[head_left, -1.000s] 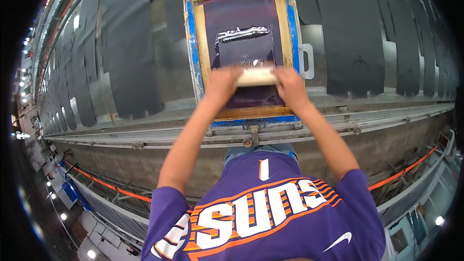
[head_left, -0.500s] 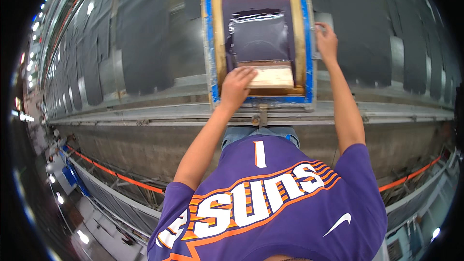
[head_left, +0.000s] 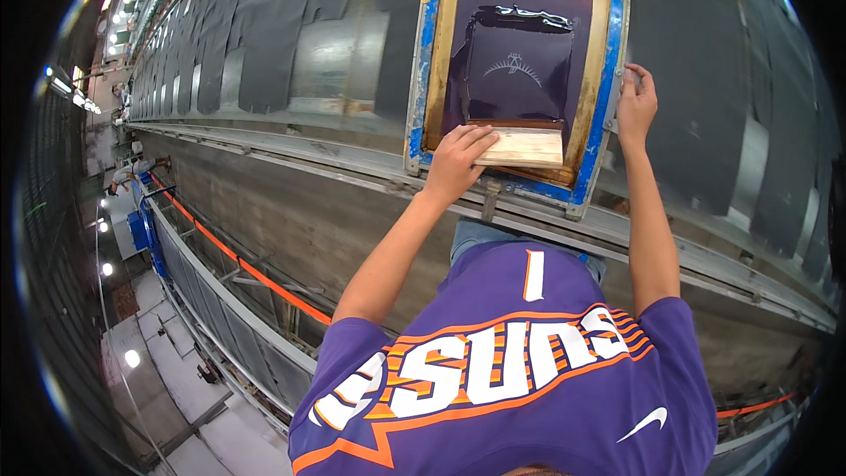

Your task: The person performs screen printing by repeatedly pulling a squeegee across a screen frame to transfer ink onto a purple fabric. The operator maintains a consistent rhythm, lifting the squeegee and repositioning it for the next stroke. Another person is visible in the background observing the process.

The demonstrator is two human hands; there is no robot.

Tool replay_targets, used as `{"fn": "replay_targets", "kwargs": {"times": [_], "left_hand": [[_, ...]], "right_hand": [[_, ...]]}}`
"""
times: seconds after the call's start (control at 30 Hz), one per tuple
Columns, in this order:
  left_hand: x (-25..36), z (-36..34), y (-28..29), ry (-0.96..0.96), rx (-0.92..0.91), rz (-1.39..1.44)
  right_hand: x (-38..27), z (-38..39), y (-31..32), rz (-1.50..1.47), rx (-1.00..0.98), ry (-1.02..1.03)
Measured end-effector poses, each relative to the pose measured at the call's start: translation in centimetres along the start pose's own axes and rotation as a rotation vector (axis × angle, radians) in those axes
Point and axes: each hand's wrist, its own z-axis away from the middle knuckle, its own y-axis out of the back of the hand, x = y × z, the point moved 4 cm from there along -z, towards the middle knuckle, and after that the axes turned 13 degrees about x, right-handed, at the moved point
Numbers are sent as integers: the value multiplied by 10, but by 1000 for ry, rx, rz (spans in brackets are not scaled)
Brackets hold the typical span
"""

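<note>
A wooden screen-printing frame (head_left: pixel 609 84) edged with blue tape lies in front of me, slightly tilted. Glossy dark ink (head_left: pixel 529 16) forms a ridge across the far part of its purple mesh, and a pale arched design (head_left: pixel 514 67) shows nearer the middle. At the near end of the mesh rests a squeegee (head_left: pixel 529 146) with a pale wooden handle. My left hand (head_left: pixel 456 163) is closed over the handle's left end, its thumb side hidden. My right hand (head_left: pixel 638 107) has its fingers curled at the frame's right outer edge.
A long table (head_left: pixel 687 115) covered with dark grey sheets runs left and right under the frame. Along its near side goes a metal rail (head_left: pixel 308 159). An orange strip (head_left: pixel 238 260) and a railing (head_left: pixel 231 322) stand behind me. Another person (head_left: pixel 132 174) is far left.
My view has turned, so the frame now sits further right and tilted. The squeegee stays at the near end under my left hand. The pale design shows more clearly.
</note>
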Motion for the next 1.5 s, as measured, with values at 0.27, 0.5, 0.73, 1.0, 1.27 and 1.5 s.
{"fn": "replay_targets", "kwargs": {"times": [0.27,0.5,0.73,1.0,1.27,1.5], "left_hand": [[-44,3,33,-10,14,4],[-37,38,35,-34,-62,65],[-54,-55,-9,-111,19,-19],[-90,-194,-20,-50,-15,119],[-60,-80,-10,-59,-54,68],[-97,-200,-26,-63,12,116]], "right_hand": [[-23,28,-32,139,-6,52],[-11,22,-24,293,65,65],[-36,-3,8,563,-135,409],[-114,24,-75,619,-469,743],[-77,120,-18,531,-549,560],[-107,17,-81,460,-405,762]]}}
